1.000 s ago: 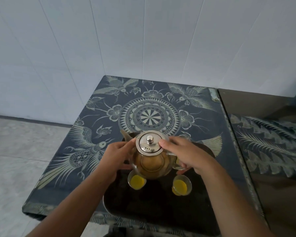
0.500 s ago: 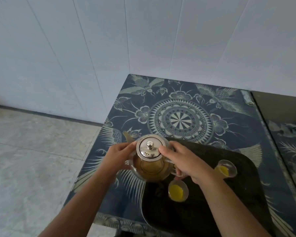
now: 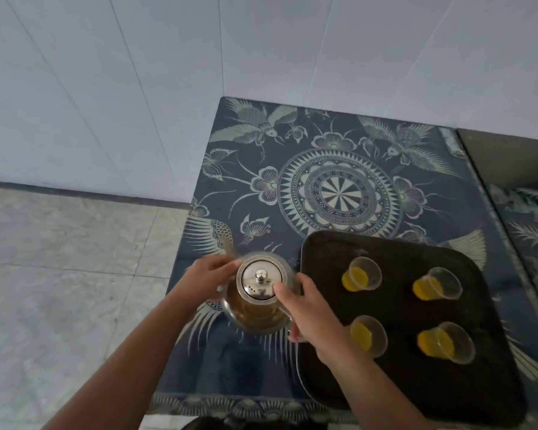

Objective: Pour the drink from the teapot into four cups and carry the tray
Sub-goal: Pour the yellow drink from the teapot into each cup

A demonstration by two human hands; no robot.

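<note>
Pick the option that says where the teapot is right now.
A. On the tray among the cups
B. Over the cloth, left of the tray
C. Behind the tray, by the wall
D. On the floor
B: the teapot, gripped by the left hand and right hand, sits over the cloth, left of the tray holding four cups.

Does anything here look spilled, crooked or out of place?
Nothing stands out. The four cups stand on the dark tray, each holding yellow drink, with no puddles showing. The teapot sits upright beside the tray on the patterned cloth, lid on, between the left hand and right hand.
</note>
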